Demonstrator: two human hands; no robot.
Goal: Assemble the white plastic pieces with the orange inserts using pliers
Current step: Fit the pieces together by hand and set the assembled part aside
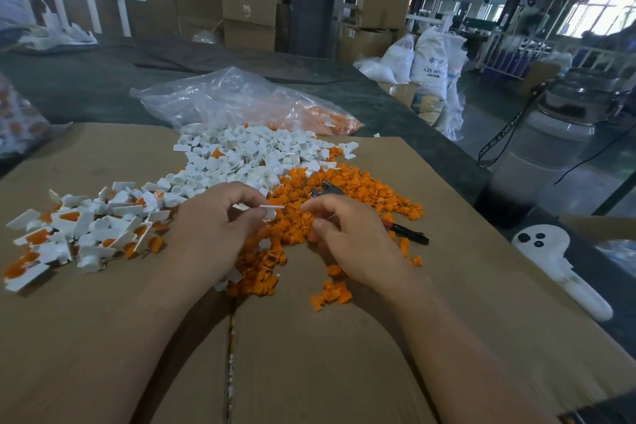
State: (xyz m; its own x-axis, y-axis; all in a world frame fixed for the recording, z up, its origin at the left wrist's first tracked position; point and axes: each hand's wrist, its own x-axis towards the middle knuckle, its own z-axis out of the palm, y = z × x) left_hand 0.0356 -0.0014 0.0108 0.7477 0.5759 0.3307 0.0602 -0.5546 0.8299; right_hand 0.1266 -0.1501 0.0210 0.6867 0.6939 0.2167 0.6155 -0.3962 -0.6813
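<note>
My left hand (213, 227) pinches a white plastic piece (272, 208) between thumb and fingers over the middle of the cardboard. Close to its right, my right hand (347, 237) is curled round the pliers. The metal jaws (325, 188) stick out above the fingers, and the red and black handle (411, 233) shows at the hand's right. Both hands hover over a heap of orange inserts (358, 189). Behind it lies a heap of loose white pieces (241, 155). White pieces with orange inserts in them (79, 234) are spread at the left.
Everything lies on a flat cardboard sheet (309, 354) with a seam down the middle. A clear plastic bag (241, 100) holding white and orange parts sits behind the heaps. A white handheld device (557, 265) lies off the cardboard's right edge. Sacks and boxes stand further back.
</note>
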